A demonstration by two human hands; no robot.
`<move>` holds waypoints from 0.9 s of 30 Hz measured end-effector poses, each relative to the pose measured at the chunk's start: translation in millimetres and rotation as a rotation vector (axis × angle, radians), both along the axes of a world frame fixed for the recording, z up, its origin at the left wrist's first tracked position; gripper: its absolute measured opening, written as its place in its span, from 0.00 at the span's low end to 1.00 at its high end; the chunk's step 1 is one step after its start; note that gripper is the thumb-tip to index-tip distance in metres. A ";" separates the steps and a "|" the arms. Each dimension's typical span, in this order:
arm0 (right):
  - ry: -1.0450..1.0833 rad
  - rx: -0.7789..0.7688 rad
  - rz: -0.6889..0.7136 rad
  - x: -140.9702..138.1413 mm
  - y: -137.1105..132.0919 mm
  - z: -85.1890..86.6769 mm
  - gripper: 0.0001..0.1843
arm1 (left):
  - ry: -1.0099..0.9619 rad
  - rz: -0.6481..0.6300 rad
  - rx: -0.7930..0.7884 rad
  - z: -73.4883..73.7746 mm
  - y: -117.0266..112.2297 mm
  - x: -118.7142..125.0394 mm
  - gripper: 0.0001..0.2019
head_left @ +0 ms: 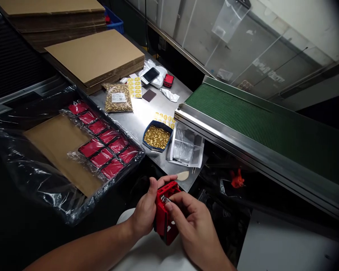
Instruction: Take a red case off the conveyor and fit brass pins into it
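Observation:
My left hand (145,210) grips a red plastic case (164,216) from its left side, thumb up over the top edge. My right hand (192,222) is closed in a pinch against the top of the case, on a small shiny metal part (164,198) that sits there. Both hands are low in the middle of the view, in front of the metal table's near edge. A blue tub of small gold metal pieces (157,137) stands on the table just beyond them.
A black tray (45,165) lined with clear film holds cardboard and several red cases (103,142) at left. A bag of gold pieces (118,98), yellow sticker sheets (135,86), a phone (149,75) and stacked cardboard (97,56) lie farther back. A green conveyor (260,124) runs along the right.

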State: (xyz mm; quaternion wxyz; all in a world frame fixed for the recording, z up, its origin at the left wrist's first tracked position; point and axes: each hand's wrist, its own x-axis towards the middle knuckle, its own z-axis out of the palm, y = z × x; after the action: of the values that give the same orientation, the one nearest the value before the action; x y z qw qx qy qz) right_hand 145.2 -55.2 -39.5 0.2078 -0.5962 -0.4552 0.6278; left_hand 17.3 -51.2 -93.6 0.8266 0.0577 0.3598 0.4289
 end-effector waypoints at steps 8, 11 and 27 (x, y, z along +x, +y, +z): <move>-0.465 0.871 0.320 29.6 16.3 5.0 0.18 | -0.240 -0.008 -0.179 6.7 3.1 0.5 0.32; -0.500 0.952 0.475 28.1 21.7 4.3 0.19 | -0.370 -0.009 -0.213 8.1 4.0 0.8 0.32; -0.488 0.965 0.534 17.6 17.4 3.6 0.17 | -0.515 -0.019 -0.257 8.2 -0.1 0.1 0.29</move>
State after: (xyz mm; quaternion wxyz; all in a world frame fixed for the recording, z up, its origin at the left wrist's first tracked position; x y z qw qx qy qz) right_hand 162.8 -37.8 -35.9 0.1796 -0.4265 -0.8572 0.2259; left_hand 17.4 -51.3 -85.4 0.8952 -0.1550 0.1891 0.3725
